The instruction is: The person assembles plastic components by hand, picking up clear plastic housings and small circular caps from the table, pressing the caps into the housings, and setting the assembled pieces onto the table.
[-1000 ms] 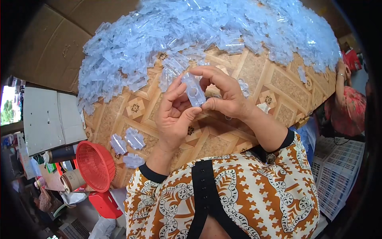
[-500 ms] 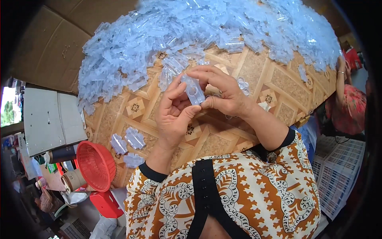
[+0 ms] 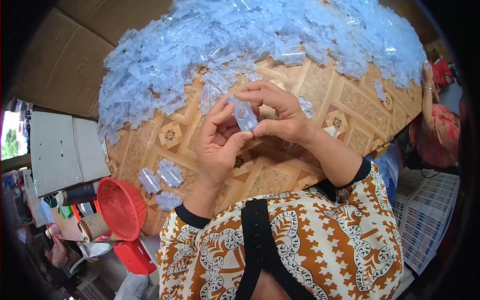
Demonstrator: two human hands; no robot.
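Clear plastic piece [image 3: 245,116] — gripped by left hand [image 3: 215,140] and right hand [image 3: 285,115], held over the counter [image 3: 320,85] | long axis: slanted, far left to near right | left: closed along its left side | right: curled from near end to far end — neither nearer

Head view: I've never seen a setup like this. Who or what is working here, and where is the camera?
There is no machine: a person works with two bare hands. A wide fisheye camera on their head looks down, so straight edges bend toward the rim. The left hand and right hand hold a clear plastic piece between them. On the wood-patterned table, a large pile of clear parts covers the far side. Three loose parts lie at near left, and a few clear rings near the right hand. A red basket is at left; another person's arm shows at far right.
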